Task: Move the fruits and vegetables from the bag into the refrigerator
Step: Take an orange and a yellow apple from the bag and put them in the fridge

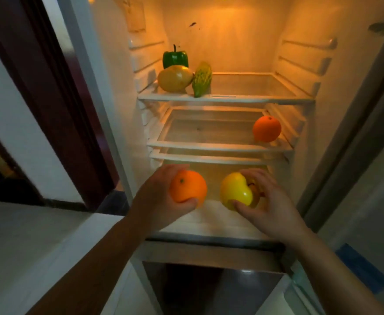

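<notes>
The refrigerator point(227, 100) stands open and lit in front of me. My left hand point(159, 198) grips an orange point(187, 188) at the level of the bottom shelf. My right hand point(266, 201) holds a yellow apple point(235, 189) beside it, fingers curled round the fruit. On the top shelf lie a green bell pepper point(175, 57), a yellow mango point(175, 78) and a bumpy green-yellow gourd point(202, 78). A second orange point(266, 128) sits at the right of the middle shelf. The bag is out of view.
Glass shelves point(220, 146) are stacked in the fridge; the bottom ledge point(209, 223) lies under my hands. A lower compartment point(209, 287) is dark below. A dark door frame point(50, 87) stands at the left, the open fridge door point(368, 155) at the right.
</notes>
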Motion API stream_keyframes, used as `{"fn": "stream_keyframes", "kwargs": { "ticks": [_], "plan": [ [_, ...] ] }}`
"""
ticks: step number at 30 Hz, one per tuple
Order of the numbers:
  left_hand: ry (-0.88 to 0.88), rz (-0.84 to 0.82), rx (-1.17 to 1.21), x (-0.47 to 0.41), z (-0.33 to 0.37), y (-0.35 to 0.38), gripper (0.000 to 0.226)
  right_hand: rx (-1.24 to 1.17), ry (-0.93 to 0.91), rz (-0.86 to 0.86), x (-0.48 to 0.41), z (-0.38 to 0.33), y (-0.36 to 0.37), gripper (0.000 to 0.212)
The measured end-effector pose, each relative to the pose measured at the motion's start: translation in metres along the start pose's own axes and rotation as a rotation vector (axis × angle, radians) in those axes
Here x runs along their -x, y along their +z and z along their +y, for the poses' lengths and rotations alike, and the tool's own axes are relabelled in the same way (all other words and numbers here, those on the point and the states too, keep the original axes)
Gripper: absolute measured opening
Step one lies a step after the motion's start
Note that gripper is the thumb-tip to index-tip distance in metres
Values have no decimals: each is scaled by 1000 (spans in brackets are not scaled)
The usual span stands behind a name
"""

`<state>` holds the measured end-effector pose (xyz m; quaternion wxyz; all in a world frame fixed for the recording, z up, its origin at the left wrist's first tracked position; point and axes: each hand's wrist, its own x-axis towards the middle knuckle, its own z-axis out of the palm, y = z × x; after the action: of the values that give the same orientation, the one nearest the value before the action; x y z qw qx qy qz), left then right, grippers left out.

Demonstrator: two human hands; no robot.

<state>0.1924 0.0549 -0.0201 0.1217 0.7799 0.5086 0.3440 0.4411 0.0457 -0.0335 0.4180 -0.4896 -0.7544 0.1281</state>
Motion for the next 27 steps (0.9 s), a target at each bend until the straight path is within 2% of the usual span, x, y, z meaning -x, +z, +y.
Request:
{"fn": "stream_keyframes", "kwargs": {
  "ticks": [5,9,16,27],
  "plan": [
    [97,-38,70,-67,-22,-6,69,81,-2,173,-47,4,-2,61],
    [149,-43,165,-98,-39,3,63,143,36,198,-57,16,6,63],
    [167,-94,166,-138,-52,21,64,177,186,295,-70,34,4,60],
    [102,-25,218,-172,-42,54,67,252,210,378,-102,48,-4,63]
  ]
}}
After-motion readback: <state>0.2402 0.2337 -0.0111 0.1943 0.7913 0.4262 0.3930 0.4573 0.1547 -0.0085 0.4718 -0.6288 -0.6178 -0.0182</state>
